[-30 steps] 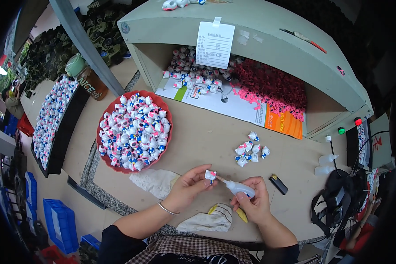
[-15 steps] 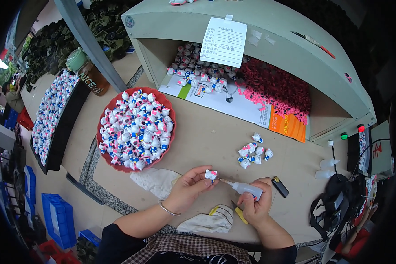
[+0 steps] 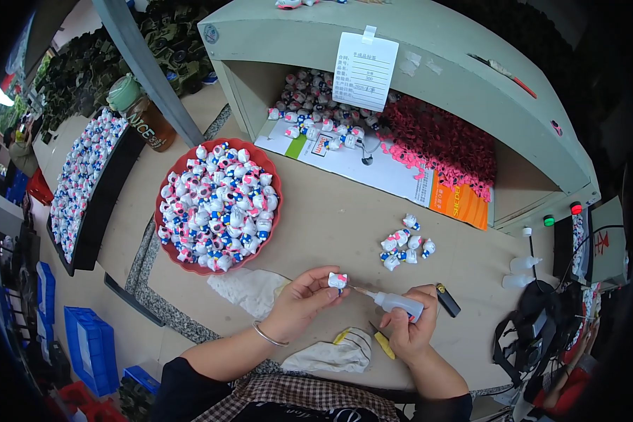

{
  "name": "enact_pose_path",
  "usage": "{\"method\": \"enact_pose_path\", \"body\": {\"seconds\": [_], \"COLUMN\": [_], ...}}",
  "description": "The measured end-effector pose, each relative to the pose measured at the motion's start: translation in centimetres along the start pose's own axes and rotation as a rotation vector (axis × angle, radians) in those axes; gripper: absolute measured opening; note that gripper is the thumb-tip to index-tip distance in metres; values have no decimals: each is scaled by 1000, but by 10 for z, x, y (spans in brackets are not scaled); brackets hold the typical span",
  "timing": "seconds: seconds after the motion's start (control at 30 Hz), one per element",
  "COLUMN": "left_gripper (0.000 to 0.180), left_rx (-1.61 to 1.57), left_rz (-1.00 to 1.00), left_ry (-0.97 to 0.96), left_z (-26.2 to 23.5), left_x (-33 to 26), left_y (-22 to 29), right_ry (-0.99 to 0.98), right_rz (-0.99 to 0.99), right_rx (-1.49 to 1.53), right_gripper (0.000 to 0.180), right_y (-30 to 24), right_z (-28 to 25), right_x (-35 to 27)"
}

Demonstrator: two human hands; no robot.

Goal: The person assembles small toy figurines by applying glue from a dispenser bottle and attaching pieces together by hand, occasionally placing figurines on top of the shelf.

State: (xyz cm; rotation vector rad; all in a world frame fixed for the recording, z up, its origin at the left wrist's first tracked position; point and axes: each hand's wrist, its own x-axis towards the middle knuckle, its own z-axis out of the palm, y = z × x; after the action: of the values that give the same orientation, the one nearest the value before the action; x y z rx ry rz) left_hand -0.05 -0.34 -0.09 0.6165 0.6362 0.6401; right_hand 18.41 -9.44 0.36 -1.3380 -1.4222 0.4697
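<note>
Left hand [image 3: 299,306]: I log thumb and forefinger clamped on a small white cat figurine [image 3: 337,280] with a pink bow and blue body. It is held upright above the table, its head clear of the fingertips. A metal bangle [image 3: 270,335] circles the wrist.

Right hand [image 3: 411,330]: I see fingers and thumb closed around a translucent squeeze bottle [image 3: 399,305], tilted so that its thin nozzle points left at the figurine. The tip is just beside the figurine; I cannot tell whether they touch.

Near the right hand I note a black lighter [image 3: 448,300] on one side and a yellow-handled tool [image 3: 384,344] on the other. A white glove with yellow trim [image 3: 330,354] lies between the forearms; a white cloth [image 3: 243,292] lies beyond the left hand.

Farther out, I record a loose cluster of similar figurines [image 3: 392,243] on the table, a red scalloped bowl [image 3: 278,197] heaped with more to the left, and a black tray [image 3: 104,200], also full, past it. The grey-green cabinet [image 3: 288,39] at the back shelters further figurines beside a pile of pink parts [image 3: 436,137].
</note>
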Motion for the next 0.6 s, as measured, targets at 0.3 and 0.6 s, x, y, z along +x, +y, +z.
{"method": "enact_pose_path", "body": {"seconds": [0.3,0.6], "left_gripper": [35,34], "left_rx": [-2,6], "left_rz": [-27,-33], "left_ry": [12,2], "left_z": [2,0], "left_x": [-1,0], "left_y": [0,-3], "right_ry": [-28,-55], "right_rz": [-2,-12], "right_rx": [-80,-73], "right_gripper": [19,20], "right_y": [4,4], "right_z": [-1,2], "right_x": [-2,-2]}}
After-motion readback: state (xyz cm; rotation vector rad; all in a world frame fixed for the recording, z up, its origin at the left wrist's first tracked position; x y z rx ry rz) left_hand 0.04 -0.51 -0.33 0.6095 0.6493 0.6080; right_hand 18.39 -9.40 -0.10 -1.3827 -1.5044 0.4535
